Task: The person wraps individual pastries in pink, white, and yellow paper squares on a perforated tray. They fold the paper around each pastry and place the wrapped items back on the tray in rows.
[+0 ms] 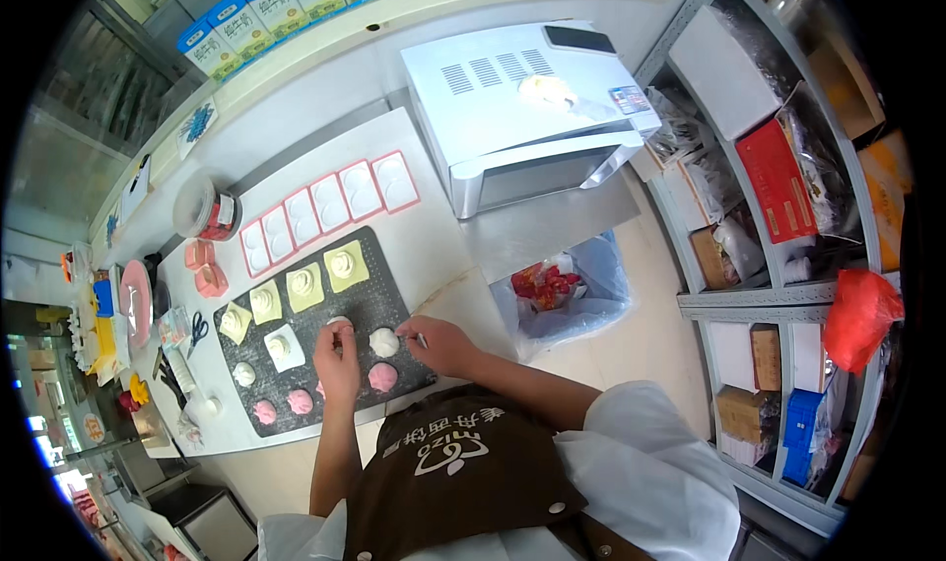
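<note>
A dark, flour-dusted mat (318, 407) lies on the table before me. My left hand (338, 365) has its fingertips on a white dough piece (338, 320), partly hidden by the fingers. My right hand (440, 345) is beside a round white dough ball (383, 342), its fingertips close to the ball's right edge; whether they touch it I cannot tell. Several squares of pale yellow dough with swirls of cream (303, 282) line the mat's far side, and a white square with cream (280, 347) lies nearer. Pink dough balls (382, 377) sit along the near edge.
Behind the mat stands a row of pink-edged trays with round hollows (304, 217). A plastic tub (205, 210), pink cups (206, 269) and scissors (197, 331) are to the left. A white oven (510, 95) is at the back right, above a lined bin (591, 302). Metal shelves (746, 302) stand at right.
</note>
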The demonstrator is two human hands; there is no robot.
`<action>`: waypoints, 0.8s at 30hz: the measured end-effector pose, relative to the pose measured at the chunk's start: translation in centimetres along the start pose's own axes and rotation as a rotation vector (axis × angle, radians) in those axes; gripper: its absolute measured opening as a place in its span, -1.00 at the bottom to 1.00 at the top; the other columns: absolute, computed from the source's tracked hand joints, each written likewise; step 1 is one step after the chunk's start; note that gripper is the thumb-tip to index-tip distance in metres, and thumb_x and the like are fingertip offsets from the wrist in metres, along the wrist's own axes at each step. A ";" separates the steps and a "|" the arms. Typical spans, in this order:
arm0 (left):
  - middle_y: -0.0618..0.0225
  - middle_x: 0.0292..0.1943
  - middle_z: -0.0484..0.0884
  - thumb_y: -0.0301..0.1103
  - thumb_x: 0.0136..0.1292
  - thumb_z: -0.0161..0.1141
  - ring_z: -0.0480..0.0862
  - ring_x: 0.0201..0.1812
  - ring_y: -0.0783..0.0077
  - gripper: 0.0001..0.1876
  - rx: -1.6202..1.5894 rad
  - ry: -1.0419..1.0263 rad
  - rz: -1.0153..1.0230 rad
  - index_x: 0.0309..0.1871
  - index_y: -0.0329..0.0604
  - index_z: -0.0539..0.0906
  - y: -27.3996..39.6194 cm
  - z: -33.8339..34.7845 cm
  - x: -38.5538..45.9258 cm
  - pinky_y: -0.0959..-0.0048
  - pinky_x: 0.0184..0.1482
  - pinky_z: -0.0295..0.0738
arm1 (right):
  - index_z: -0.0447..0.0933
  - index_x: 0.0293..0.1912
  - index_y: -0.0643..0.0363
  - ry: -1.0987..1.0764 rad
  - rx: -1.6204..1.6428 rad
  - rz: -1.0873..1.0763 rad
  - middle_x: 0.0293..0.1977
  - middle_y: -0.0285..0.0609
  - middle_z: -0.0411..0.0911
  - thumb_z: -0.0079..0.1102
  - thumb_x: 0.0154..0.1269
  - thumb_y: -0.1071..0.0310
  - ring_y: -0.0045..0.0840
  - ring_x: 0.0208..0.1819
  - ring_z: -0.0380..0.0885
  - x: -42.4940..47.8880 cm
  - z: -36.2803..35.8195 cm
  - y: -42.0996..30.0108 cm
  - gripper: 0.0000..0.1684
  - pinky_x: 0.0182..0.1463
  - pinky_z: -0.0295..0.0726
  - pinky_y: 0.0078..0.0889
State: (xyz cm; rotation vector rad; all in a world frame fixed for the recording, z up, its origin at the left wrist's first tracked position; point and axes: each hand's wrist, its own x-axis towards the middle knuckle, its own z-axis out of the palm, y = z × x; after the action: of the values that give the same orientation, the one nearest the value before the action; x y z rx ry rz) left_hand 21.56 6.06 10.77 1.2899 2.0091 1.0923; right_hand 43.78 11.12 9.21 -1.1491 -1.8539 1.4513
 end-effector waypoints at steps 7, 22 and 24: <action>0.25 -0.33 0.71 -0.32 0.55 0.21 0.64 -0.36 0.41 -0.81 0.076 0.064 -0.111 -0.06 -0.29 0.69 -1.2 -5.5 -1.0 0.36 -0.23 0.57 | 0.65 0.05 0.10 -0.061 -0.040 -0.011 -0.14 -0.05 0.70 0.21 0.40 0.32 -0.21 -0.17 0.71 0.8 3.5 0.6 -0.73 -0.04 0.66 -0.21; 0.03 -0.20 0.79 -0.23 0.33 0.31 0.79 -0.13 -0.06 -0.75 0.411 -0.022 -0.429 -0.08 -0.20 0.74 -21.5 -21.3 0.5 0.08 -0.06 0.65 | 0.64 0.02 0.15 -0.222 -0.261 -0.120 -0.17 -0.06 0.72 0.16 0.43 0.39 -0.18 -0.19 0.70 14.0 20.5 -4.5 -0.77 -0.07 0.65 -0.13; 0.03 -0.20 0.79 -0.20 0.32 0.32 0.78 -0.11 -0.09 -0.72 0.431 -0.106 -0.451 -0.07 -0.21 0.70 -22.8 -20.0 2.0 0.04 -0.04 0.64 | 0.63 0.03 0.13 -0.212 -0.363 -0.137 -0.13 -0.03 0.71 0.14 0.44 0.37 -0.09 -0.10 0.70 16.6 24.0 -3.3 -0.77 -0.02 0.66 -0.05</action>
State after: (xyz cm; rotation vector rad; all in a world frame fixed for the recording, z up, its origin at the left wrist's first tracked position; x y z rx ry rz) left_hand -5.86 -4.36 2.58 0.9766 2.3728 0.3884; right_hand 14.99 12.79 3.60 -1.0327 -2.3668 1.2314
